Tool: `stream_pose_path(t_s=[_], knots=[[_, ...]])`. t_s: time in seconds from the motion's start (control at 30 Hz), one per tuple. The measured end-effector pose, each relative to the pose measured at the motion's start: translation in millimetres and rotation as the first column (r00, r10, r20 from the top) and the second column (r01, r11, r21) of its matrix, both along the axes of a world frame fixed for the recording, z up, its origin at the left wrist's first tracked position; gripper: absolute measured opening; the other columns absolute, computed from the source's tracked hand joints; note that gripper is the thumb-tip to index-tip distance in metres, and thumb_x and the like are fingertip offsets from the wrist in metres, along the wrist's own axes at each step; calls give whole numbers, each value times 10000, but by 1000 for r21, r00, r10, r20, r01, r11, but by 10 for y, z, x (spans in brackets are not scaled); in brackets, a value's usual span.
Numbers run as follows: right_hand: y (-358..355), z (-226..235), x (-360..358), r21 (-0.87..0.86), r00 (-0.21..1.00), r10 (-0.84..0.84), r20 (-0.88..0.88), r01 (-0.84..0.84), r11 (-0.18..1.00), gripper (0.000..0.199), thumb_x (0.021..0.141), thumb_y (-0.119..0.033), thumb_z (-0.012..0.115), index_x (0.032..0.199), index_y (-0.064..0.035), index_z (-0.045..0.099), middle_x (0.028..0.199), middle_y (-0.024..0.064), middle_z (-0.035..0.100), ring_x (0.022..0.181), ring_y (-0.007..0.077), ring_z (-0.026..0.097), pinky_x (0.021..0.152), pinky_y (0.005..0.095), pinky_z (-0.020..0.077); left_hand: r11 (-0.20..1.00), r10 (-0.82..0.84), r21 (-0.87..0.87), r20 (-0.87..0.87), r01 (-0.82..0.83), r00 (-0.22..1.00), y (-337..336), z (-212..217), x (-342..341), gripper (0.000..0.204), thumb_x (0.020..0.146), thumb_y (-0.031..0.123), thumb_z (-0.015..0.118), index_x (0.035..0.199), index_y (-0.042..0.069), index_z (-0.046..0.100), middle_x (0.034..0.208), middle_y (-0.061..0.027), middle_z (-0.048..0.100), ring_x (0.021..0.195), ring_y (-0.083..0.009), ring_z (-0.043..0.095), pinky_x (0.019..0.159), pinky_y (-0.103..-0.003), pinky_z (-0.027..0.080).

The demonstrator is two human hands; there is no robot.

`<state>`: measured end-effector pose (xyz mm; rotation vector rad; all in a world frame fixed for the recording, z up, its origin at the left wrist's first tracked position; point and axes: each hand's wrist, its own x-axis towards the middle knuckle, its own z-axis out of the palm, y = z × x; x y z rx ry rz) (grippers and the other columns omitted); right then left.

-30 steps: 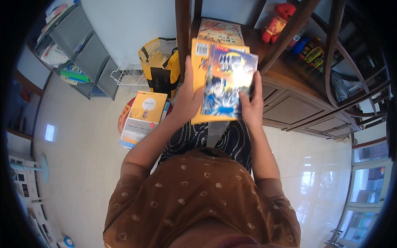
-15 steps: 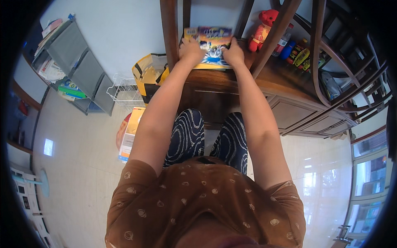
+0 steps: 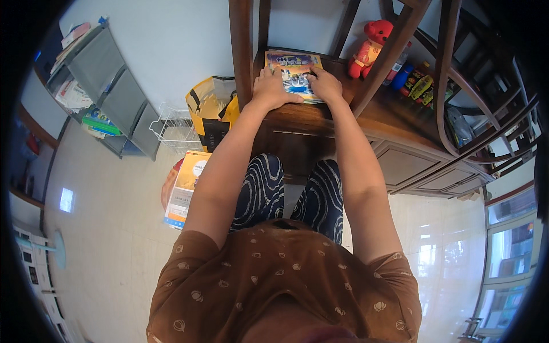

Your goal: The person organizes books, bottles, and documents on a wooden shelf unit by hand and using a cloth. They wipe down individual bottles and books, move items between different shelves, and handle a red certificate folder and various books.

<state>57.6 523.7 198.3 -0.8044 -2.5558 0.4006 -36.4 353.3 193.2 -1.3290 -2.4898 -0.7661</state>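
Observation:
A small stack of books (image 3: pixel 297 77) with a colourful, mostly yellow, purple and blue cover lies flat on a brown wooden cabinet ledge (image 3: pixel 286 116). My left hand (image 3: pixel 270 90) presses against the stack's left side, its thumb stretched along the near edge. On the opposite side my right hand (image 3: pixel 325 86) is closed over the right edge, thumb on the cover. Between them the books are held from both sides. The fingertips at the outer edges are partly hidden.
Wooden posts frame the ledge. To the right are a red plush toy (image 3: pixel 369 48) and several bottles and packets. A yellow-black bag (image 3: pixel 209 108), a white wire basket (image 3: pixel 174 127) and more books (image 3: pixel 186 188) sit at left, near a grey shelf unit (image 3: pixel 100 80).
The stack looks more evenly lined up and a little nearer. My left hand has turned so its thumb lies along the near edge. The view has shifted slightly.

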Motion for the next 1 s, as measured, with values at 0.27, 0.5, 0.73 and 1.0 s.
stream_pose_path(t_s=[0.27, 0.5, 0.73, 1.0], knots=[[43, -136, -24, -47, 980, 6, -201, -16, 999, 476, 923, -383, 577, 1322, -125, 614, 1321, 130, 612, 1210, 324, 578, 1003, 422, 459, 999, -25, 29, -74, 27, 997, 41, -49, -54, 852, 709, 531, 793, 1306, -34, 567, 1300, -245, 517, 1248, -370, 458, 999, -445, 410], [-602, -127, 317, 362, 743, 235, -627, 11, 932, 336, 908, -233, 623, 1167, -21, 650, 1232, 213, 623, 1169, 404, 559, 1026, 456, 418, 918, -57, 358, -303, 169, 951, -706, -229, 719, 596, 805, 291, 745, 1291, -3, 568, 1376, -249, 496, 1324, -397, 434, 1114, -511, 319], [-2739, -855, 702, -136, 562, 444, -698, -713, 688, 367, 845, -11, 630, 1209, -2, 588, 1205, 150, 579, 1092, 295, 583, 881, 385, 475, 897, 343, 298, 1, -328, 939, -2634, -1684, 619, 537, 787, 207, 744, 1248, -12, 578, 1293, -236, 557, 1217, -420, 511, 1056, -494, 388], [-3499, -2038, 224, -947, 976, 198, -85, -17, -321, 391, 962, -234, 564, 1306, -62, 496, 1263, 122, 553, 1193, 267, 517, 1038, 457, 388, 802, 595, -212, 211, -558, 776, -3858, -2192, 233, 621, 726, 301, 812, 1192, -41, 584, 1093, -221, 642, 1075, -391, 595, 930, -451, 476]])
